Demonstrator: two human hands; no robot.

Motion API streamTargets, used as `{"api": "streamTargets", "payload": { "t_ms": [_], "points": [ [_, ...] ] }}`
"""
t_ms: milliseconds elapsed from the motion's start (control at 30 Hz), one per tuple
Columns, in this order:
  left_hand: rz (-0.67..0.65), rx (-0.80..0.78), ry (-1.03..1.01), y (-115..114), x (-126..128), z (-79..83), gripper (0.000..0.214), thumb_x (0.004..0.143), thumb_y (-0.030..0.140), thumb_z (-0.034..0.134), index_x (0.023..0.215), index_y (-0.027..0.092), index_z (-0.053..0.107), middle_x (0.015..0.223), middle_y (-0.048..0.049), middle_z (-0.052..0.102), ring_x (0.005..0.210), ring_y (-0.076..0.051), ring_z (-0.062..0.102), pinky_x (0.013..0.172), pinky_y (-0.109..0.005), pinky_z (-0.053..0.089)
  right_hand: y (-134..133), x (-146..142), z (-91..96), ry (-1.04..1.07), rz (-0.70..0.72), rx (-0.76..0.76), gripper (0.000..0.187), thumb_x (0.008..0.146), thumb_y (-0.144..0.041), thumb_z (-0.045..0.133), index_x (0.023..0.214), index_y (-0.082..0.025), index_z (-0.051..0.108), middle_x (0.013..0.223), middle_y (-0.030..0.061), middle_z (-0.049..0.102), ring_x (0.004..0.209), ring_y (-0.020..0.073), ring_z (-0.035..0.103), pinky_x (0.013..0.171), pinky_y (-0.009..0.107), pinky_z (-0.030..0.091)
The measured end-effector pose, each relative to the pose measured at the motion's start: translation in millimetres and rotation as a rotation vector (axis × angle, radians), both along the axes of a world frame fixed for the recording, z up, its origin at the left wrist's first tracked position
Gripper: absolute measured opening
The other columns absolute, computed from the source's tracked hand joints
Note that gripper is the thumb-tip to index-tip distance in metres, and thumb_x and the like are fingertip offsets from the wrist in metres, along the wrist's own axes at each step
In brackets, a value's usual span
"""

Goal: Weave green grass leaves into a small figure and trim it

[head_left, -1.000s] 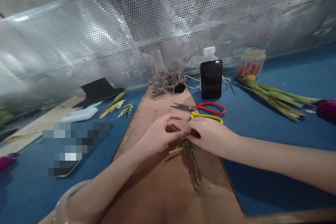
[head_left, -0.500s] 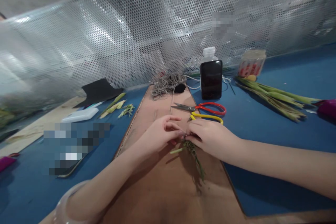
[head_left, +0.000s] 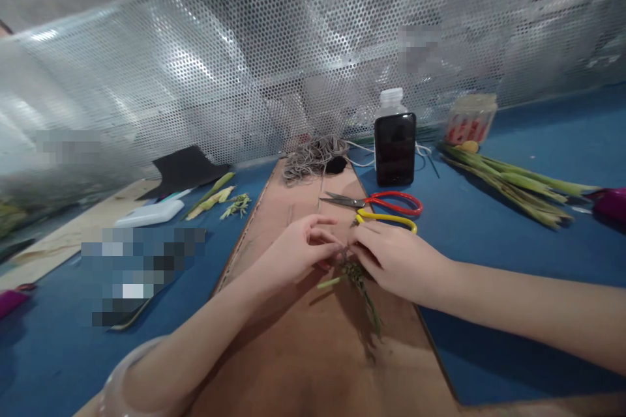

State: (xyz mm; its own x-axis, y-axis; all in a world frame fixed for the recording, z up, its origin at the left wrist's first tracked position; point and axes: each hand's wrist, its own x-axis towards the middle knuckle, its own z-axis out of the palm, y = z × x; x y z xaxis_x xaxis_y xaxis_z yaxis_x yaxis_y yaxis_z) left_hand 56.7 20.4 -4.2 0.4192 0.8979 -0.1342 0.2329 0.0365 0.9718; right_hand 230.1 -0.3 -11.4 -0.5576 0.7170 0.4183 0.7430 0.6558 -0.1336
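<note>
My left hand (head_left: 309,242) reaches in from the lower left, its thumb and fingertips pinched together at the top of a small braided green plant piece (head_left: 358,280). From the other side my right hand (head_left: 391,254) closes its fingers on the same end, so the fingertips of both hands nearly meet. The piece's leafy tail hangs toward me over the cardboard (head_left: 303,352), and a pale green stem (head_left: 328,283) sticks out to the left. What exactly lies between the fingertips is hidden. Just beyond my right hand are scissors (head_left: 374,201) with one red and one yellow handle.
Grey cord (head_left: 313,158) lies at the cardboard's far end. A black phone (head_left: 395,148) leans on a clear bottle (head_left: 391,101). Green stalks (head_left: 513,182) and a box (head_left: 472,118) are at right; plant scraps (head_left: 215,201) and a white object (head_left: 149,214) at left. Perforated metal (head_left: 313,45) stands behind.
Both hands stay at the braided piece with almost the same pinch. My right fingertips have shifted very slightly. The whole view has moved a little; other things lie as before.
</note>
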Motion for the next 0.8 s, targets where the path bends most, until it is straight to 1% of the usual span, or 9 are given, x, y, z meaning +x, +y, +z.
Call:
{"api": "streamTargets", "payload": {
  "t_ms": [100, 167, 267, 367, 467, 600, 700, 800],
  "points": [
    [0.011, 0.004, 0.022, -0.3, 0.7, 2.3, 0.048, 0.066, 0.019, 0.061, 0.111, 0.015, 0.043, 0.076, -0.0049, 0.063, 0.065, -0.013, 0.058, 0.056, -0.024, 0.045, -0.1, 0.0, -1.6, 0.051, -0.001, -0.063, 0.011, 0.078, -0.015, 0.043, 0.071, -0.015, 0.052, 0.071, 0.0037, 0.056, 0.067, 0.0136, 0.051, 0.057, 0.023, 0.035],
    [0.016, 0.004, 0.04, 0.1, 1.1, 3.9, 0.048, 0.066, 0.019, 0.061, 0.11, 0.015, 0.043, 0.075, -0.0043, 0.062, 0.063, -0.013, 0.058, 0.055, -0.024, 0.046, 0.5, 0.0, -2.9, 0.085, 0.05, -0.109, 0.01, 0.075, -0.012, 0.045, 0.072, -0.016, 0.054, 0.073, 0.0036, 0.056, 0.071, 0.0135, 0.051, 0.06, 0.023, 0.037],
    [0.003, 0.003, 0.05, 1.9, 0.7, 4.1, 0.05, 0.065, 0.019, 0.061, 0.111, 0.014, 0.042, 0.072, -0.0035, 0.062, 0.061, -0.013, 0.058, 0.054, -0.024, 0.046, 2.6, -0.2, -4.0, 0.129, 0.138, -0.144, 0.014, 0.074, -0.009, 0.045, 0.072, -0.016, 0.057, 0.075, 0.0037, 0.057, 0.075, 0.0137, 0.051, 0.066, 0.024, 0.039],
    [-0.017, 0.002, 0.031, 3.1, -0.1, 2.7, 0.05, 0.064, 0.019, 0.061, 0.111, 0.014, 0.042, 0.072, -0.0037, 0.062, 0.06, -0.013, 0.058, 0.054, -0.025, 0.046, 5.0, -0.7, -3.0, 0.177, 0.171, -0.167, 0.017, 0.073, -0.008, 0.046, 0.069, -0.015, 0.06, 0.074, 0.0041, 0.057, 0.073, 0.013, 0.052, 0.067, 0.025, 0.04],
    [-0.017, 0.004, 0.032, 2.8, -0.4, 2.3, 0.049, 0.065, 0.02, 0.061, 0.11, 0.014, 0.042, 0.072, -0.0037, 0.063, 0.061, -0.013, 0.058, 0.055, -0.025, 0.045, 6.1, -1.0, -1.2, 0.215, 0.18, -0.181, 0.018, 0.073, -0.009, 0.047, 0.067, -0.016, 0.062, 0.073, 0.0041, 0.057, 0.069, 0.0123, 0.052, 0.065, 0.025, 0.041],
    [-0.025, 0.011, 0.046, 2.9, -0.3, 2.3, 0.048, 0.065, 0.02, 0.061, 0.109, 0.014, 0.042, 0.071, -0.0036, 0.063, 0.059, -0.012, 0.058, 0.054, -0.024, 0.045, 6.8, -0.9, -1.4, 0.235, 0.188, -0.187, 0.018, 0.073, -0.009, 0.048, 0.068, -0.016, 0.063, 0.073, 0.0038, 0.059, 0.07, 0.0126, 0.053, 0.066, 0.025, 0.042],
    [-0.02, 0.006, 0.034, 3.4, -0.2, 1.6, 0.048, 0.066, 0.02, 0.061, 0.11, 0.014, 0.041, 0.072, -0.0039, 0.062, 0.06, -0.012, 0.057, 0.054, -0.024, 0.045, 7.7, -1.1, -2.8, 0.233, 0.161, -0.203, 0.016, 0.073, -0.009, 0.049, 0.068, -0.016, 0.062, 0.073, 0.0034, 0.059, 0.071, 0.0127, 0.053, 0.067, 0.026, 0.041],
    [-0.025, -0.001, 0.038, 2.8, 0.1, 2.0, 0.049, 0.066, 0.02, 0.061, 0.11, 0.013, 0.041, 0.07, -0.0033, 0.061, 0.059, -0.012, 0.057, 0.053, -0.024, 0.045, 8.4, -1.2, -2.4, 0.218, 0.128, -0.242, 0.012, 0.074, -0.01, 0.05, 0.069, -0.015, 0.06, 0.071, 0.0022, 0.059, 0.069, 0.0122, 0.053, 0.065, 0.025, 0.04]
  ]
}}
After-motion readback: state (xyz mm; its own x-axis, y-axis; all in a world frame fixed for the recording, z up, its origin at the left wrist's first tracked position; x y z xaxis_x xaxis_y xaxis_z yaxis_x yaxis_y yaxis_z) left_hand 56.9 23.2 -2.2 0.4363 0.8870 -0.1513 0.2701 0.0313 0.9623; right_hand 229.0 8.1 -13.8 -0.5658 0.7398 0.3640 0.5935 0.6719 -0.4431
